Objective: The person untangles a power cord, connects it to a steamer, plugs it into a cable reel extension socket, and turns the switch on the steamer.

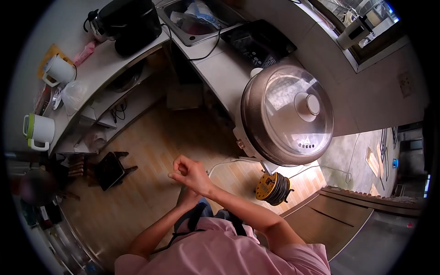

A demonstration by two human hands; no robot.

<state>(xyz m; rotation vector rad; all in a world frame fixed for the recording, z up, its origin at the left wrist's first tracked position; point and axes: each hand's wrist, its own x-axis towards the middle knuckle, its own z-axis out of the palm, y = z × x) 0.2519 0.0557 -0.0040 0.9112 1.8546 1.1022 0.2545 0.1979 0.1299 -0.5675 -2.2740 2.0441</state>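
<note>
My right hand (191,175) is held out in front of my body, over the floor. Its fingers are curled in toward the thumb, and I see nothing between them. My left hand (188,198) lies lower, behind my right wrist and close to my waist. Its fingers are hidden, so its grip does not show. To the right of my hands, a large round electric cooker (256,149) with a domed see-through lid (286,98) stands at the counter's end. Neither hand touches it.
A yellow cable reel (267,187) sits on the wooden floor (158,146), with a pale cord nearby. A dark stool (110,170) stands left. The counter (208,68) holds a black induction cooker (256,43) beside a sink (188,39). A white kettle (58,69) is at far left.
</note>
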